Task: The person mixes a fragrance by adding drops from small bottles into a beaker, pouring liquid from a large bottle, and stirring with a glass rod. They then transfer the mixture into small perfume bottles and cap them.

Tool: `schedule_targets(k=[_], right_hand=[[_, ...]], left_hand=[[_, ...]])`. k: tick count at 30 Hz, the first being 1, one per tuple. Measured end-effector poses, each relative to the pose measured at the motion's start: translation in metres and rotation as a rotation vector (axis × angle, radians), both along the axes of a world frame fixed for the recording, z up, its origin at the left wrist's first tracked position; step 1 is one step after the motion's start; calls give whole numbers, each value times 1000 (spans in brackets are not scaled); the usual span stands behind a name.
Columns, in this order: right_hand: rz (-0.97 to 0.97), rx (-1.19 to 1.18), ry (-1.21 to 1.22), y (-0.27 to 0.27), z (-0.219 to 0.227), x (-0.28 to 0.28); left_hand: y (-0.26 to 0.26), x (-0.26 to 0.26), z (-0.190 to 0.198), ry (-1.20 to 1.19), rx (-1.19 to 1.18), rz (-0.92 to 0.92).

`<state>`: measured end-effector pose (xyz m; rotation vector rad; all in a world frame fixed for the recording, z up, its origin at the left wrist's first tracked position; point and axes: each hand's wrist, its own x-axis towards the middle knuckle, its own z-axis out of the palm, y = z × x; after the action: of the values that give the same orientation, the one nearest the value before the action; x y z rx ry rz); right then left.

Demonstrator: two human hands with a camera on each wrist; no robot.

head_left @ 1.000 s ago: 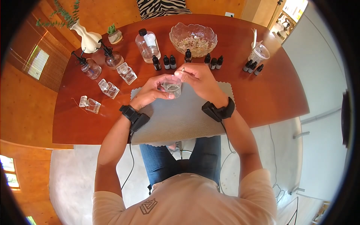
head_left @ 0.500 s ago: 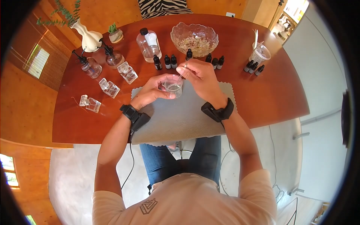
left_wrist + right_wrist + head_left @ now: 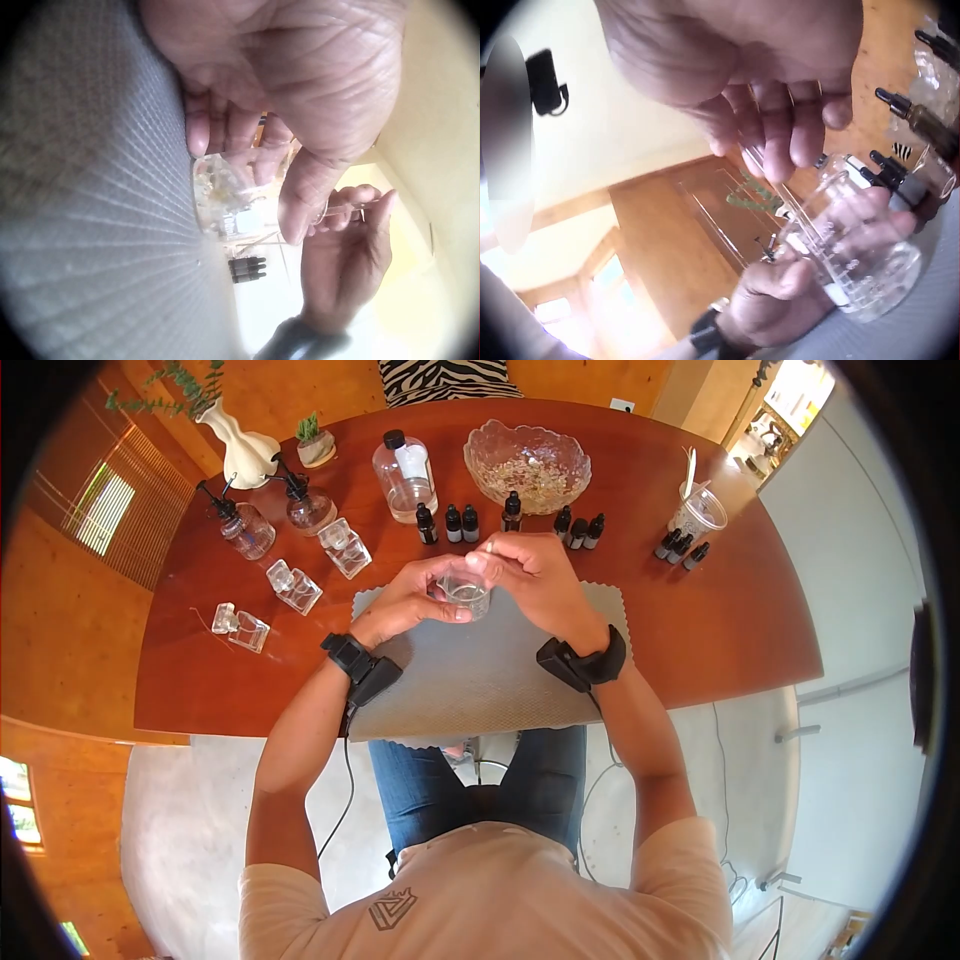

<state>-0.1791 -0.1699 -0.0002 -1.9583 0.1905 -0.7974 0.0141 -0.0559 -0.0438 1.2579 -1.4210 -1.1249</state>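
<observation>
My left hand (image 3: pixel 408 603) grips a small clear glass beaker (image 3: pixel 466 596) by its side, over the grey mat (image 3: pixel 480 670). Above the beaker's rim, my right hand (image 3: pixel 540 582) pinches a thin clear rod between thumb and fingers. In the right wrist view the rod (image 3: pixel 799 214) slants down from the right fingers into the beaker (image 3: pixel 874 281), and the left hand (image 3: pixel 780 300) wraps the far side. The left wrist view shows the beaker (image 3: pixel 217 191) low by the mat, with a little clear content.
Several small black-capped bottles (image 3: pixel 470 523) stand beyond the hands, before a glass bowl (image 3: pixel 527 470) and a large bottle (image 3: pixel 405 480). Square glass bottles (image 3: pixel 295 588), pump bottles (image 3: pixel 247 532) and a white vase (image 3: pixel 245 450) are at the left. A plastic cup (image 3: pixel 700 510) stands at the right.
The right hand dipped toward the beaker from its raised position half a second ago, and the rod's upper end is now mostly hidden by the fingers. The head view has shifted slightly.
</observation>
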Motion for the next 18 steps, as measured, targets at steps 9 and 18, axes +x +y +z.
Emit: schedule_targets(k=[9,18], right_hand=[[-117,-86,-30,2,2,2],[9,28,20,0,0,-1]], left_hand=[[2,-2,3,10,20,25],[1,2,0,-10,38,1]])
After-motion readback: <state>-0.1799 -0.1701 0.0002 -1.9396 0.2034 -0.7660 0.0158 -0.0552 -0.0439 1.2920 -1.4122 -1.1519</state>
